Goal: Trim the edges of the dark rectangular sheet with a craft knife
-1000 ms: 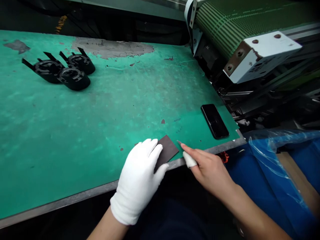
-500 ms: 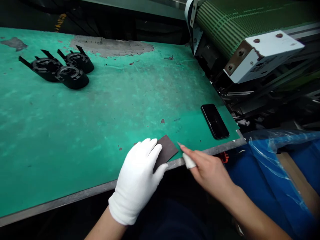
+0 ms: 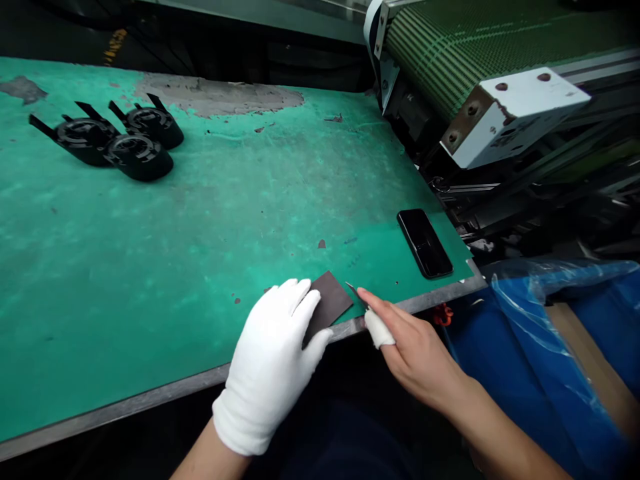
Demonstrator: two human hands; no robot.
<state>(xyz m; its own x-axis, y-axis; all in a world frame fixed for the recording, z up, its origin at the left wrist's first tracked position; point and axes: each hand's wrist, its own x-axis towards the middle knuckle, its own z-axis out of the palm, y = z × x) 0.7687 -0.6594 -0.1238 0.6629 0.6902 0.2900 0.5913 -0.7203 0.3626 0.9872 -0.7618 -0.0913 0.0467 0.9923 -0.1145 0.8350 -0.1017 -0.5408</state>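
Left hand point(image 3: 273, 363) in a white glove lies flat, fingers spread, pressing down on the dark sheet point(image 3: 327, 303) at the lower centre of the frame — it pins the sheet, nothing gripped. The sheet sits at the near edge of the green table point(image 3: 200, 220), one corner poking out toward the right from under the glove. Right hand point(image 3: 417, 353) is bare with a white wrap on one finger; fingers pinched on a thin blade point(image 3: 353, 289), tip just beside the sheet's right corner.

Change over the last second: almost none. Both hands sit in the same spots on the sheet, blade tip about as close to the corner; the whole view has only slid slightly. So the work reads as a pause or fine lining-up at the corner, no cut visible — a judgement.

Phone point(image 3: 425, 243) lies right of the sheet, apart. Three black parts point(image 3: 117, 137) cluster upper left. Conveyor point(image 3: 450, 47) upper right, blue bag point(image 3: 540, 347) lower right.
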